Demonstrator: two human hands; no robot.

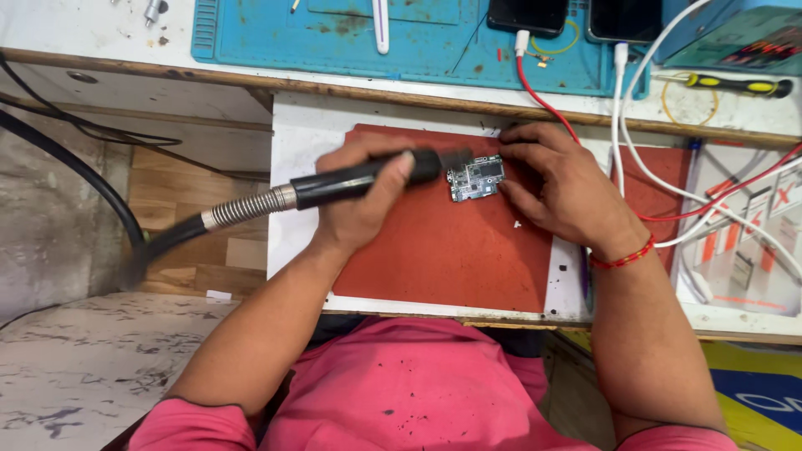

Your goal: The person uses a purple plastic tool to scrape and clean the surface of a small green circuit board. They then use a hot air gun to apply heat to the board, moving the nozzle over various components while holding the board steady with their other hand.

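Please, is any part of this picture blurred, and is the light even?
Head view: the nozzle tip of the hot-air handle in the left hand looks motion-blurred; the circuit board by the right hand is sharp; light is soft and even, shadows faint.

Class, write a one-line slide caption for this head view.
Left hand aims a hot-air wand at a circuit board steadied by the right hand on a red mat.

two dark phone screens up top on the blue mat, plus white-and-red packets off to the right
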